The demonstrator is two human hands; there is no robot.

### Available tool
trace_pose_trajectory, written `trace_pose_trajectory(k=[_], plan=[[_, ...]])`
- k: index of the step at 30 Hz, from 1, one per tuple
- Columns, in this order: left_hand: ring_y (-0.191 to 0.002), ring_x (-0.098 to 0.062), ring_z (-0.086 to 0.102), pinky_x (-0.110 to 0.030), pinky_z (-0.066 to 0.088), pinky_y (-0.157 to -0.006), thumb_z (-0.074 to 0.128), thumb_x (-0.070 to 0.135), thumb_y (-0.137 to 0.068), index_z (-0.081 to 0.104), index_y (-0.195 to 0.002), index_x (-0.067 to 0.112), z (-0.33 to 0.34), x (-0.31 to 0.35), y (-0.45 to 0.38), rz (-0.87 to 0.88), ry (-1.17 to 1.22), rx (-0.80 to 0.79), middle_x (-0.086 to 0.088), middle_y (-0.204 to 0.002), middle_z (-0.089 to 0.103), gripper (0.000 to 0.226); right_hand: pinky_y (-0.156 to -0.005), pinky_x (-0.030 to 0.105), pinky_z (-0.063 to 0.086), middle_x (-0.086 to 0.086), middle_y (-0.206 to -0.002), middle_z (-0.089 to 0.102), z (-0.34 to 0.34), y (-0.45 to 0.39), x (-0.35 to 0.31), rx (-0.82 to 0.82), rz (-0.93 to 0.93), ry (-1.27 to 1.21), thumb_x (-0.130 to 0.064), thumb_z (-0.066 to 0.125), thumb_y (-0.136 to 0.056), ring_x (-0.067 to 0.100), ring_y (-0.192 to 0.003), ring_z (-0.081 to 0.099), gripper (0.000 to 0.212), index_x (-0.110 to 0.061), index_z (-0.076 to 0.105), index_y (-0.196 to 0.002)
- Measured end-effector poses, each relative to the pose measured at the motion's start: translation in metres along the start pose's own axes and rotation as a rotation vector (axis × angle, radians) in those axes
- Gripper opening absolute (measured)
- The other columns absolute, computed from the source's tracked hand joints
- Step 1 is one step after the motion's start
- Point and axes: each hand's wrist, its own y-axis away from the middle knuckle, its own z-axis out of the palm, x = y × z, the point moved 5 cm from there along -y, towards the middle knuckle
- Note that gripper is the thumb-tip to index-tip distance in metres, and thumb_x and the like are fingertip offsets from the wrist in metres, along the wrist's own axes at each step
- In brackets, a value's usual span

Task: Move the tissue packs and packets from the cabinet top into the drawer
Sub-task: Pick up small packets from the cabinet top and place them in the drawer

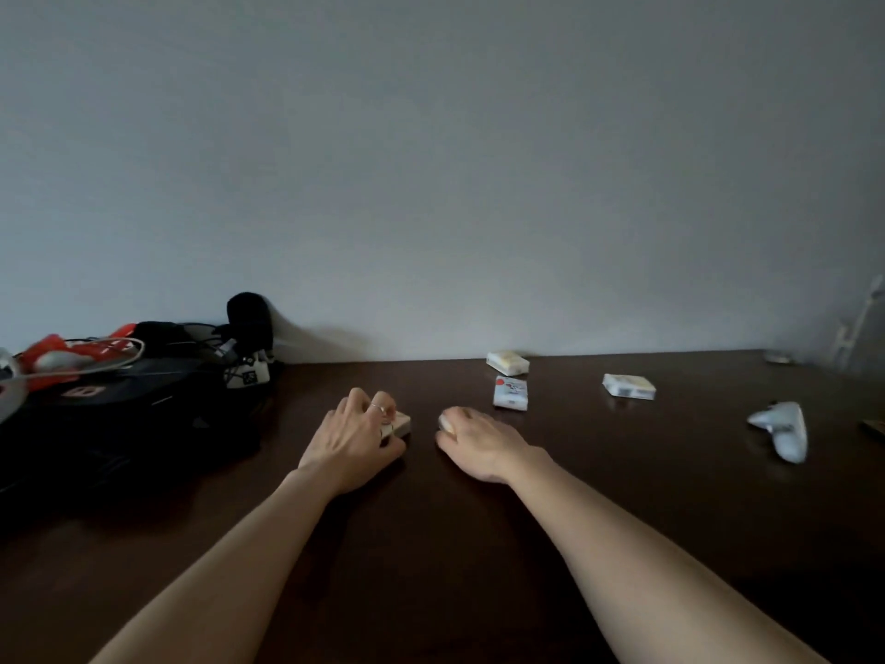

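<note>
1. Both forearms reach forward from the near edge over the dark wooden table [479, 543]; I see them bare to the lower frame border.
2. I record the left hand [357, 436] with fingers curled over a small pale packet [401, 424], clamped on it; the packet touches the table. A ring shows on one finger.
3. I record the right hand [479, 443] with fingers curled down over a white pack [446, 422], of which only the left end shows; the hand grips it against the table.
4. The two hands lie side by side, near each other but apart.
5. Beyond the right hand, a tissue pack with a red mark [511, 393] lies flat. Just behind it, close to the wall [431, 160], lies a pale yellowish pack [507, 362].
6. Further right, well apart from those, a white boxy pack [629, 386] lies flat.
7. At the right side rests a white game controller [783, 429].
8. At the left, a black bag [119, 409] with cables and an orange-red item [52, 354] on top occupies the corner against the wall.
9. No drawer is in view from this camera.
</note>
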Motion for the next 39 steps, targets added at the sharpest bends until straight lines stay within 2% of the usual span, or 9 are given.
trace_pose_trajectory(k=[6,10,16,22,25,28,33,36,39], plan=[[-0.134,-0.031,0.035,-0.035,0.032,-0.114,0.067,0.028,-0.088,0.038,-0.154,0.012,-0.029,0.020,0.081,-0.081,0.327,0.136,-0.012,-0.141,0.038,0.074,-0.100,0.032,0.047,-0.003,-0.140,0.057,-0.023,0.087,-0.017,0.273,-0.091,-0.472,-0.029,0.057,-0.096,0.015,-0.122,0.058,0.044,-0.027,0.053,-0.141],[-0.131,-0.017,0.037,-0.013,0.026,-0.105,0.069,0.010,-0.083,0.054,-0.144,0.014,-0.060,0.040,0.163,-0.226,0.684,0.467,0.000,-0.137,0.042,0.063,-0.073,0.037,0.064,-0.005,-0.130,0.056,-0.008,0.167,-0.051,0.379,-0.060,-1.073,-0.028,0.054,-0.099,0.017,-0.108,0.064,0.032,-0.031,0.061,-0.130],[-0.108,-0.002,0.057,-0.014,0.052,-0.086,0.075,0.010,-0.075,0.058,-0.136,0.032,-0.074,0.064,0.301,-0.240,0.902,0.526,0.011,-0.128,0.046,0.066,-0.078,0.017,0.055,-0.018,-0.123,0.065,0.029,0.291,-0.113,0.397,-0.209,-1.309,-0.026,0.060,-0.091,0.003,-0.112,0.065,0.040,-0.031,0.061,-0.132],[-0.099,-0.018,0.072,-0.028,0.061,-0.079,0.089,0.013,-0.074,0.058,-0.130,0.024,0.024,0.066,0.420,-0.487,1.301,0.195,-0.006,-0.114,0.070,0.064,-0.089,0.026,0.056,-0.011,-0.137,0.060,0.150,0.372,-0.121,0.090,-0.135,-1.354,-0.015,0.064,-0.097,0.008,-0.123,0.061,0.048,-0.031,0.054,-0.141],[-0.101,-0.029,0.074,-0.040,0.061,-0.086,0.083,0.008,-0.082,0.057,-0.130,0.011,0.082,0.063,0.463,-0.680,1.562,-0.042,-0.014,-0.112,0.075,0.054,-0.103,0.028,0.050,-0.024,-0.142,0.053,0.213,0.395,-0.107,-0.036,0.017,-1.269,-0.045,0.058,-0.099,-0.001,-0.129,0.052,0.047,-0.047,0.047,-0.144],[-0.101,-0.029,0.074,-0.043,0.061,-0.091,0.078,0.008,-0.087,0.057,-0.123,0.004,0.122,0.054,0.494,-0.822,1.555,-0.117,-0.020,-0.112,0.073,0.042,-0.090,0.015,0.044,-0.028,-0.146,0.042,0.265,0.407,-0.094,-0.165,0.188,-1.215,-0.064,0.046,-0.097,-0.004,-0.132,0.041,0.046,-0.057,0.042,-0.142],[-0.092,-0.023,0.077,-0.037,0.064,-0.079,0.074,0.014,-0.092,0.062,-0.115,0.009,0.168,0.037,0.518,-0.956,1.408,-0.245,-0.013,-0.101,0.075,0.026,-0.101,0.037,0.043,0.003,-0.155,0.043,0.318,0.419,-0.076,-0.223,0.531,-1.168,-0.061,0.044,-0.090,0.023,-0.137,0.044,0.060,-0.038,0.047,-0.146],[-0.102,-0.025,0.074,-0.044,0.061,-0.088,0.063,0.027,-0.100,0.065,-0.124,0.012,0.190,0.040,0.526,-1.091,1.667,-0.272,-0.012,-0.107,0.077,0.029,-0.102,0.032,0.039,-0.011,-0.158,0.035,0.323,0.423,-0.086,-0.258,0.389,-1.151,-0.052,0.051,-0.089,0.012,-0.141,0.038,0.064,-0.046,0.037,-0.151],[-0.119,-0.025,0.067,-0.047,0.055,-0.100,0.052,0.044,-0.102,0.072,-0.125,0.025,0.203,0.043,0.526,-0.977,1.762,-0.362,-0.010,-0.124,0.072,0.036,-0.096,0.020,0.047,-0.022,-0.147,0.044,0.318,0.424,-0.090,-0.221,0.255,-1.125,-0.037,0.071,-0.090,0.001,-0.132,0.045,0.070,-0.051,0.038,-0.149]])
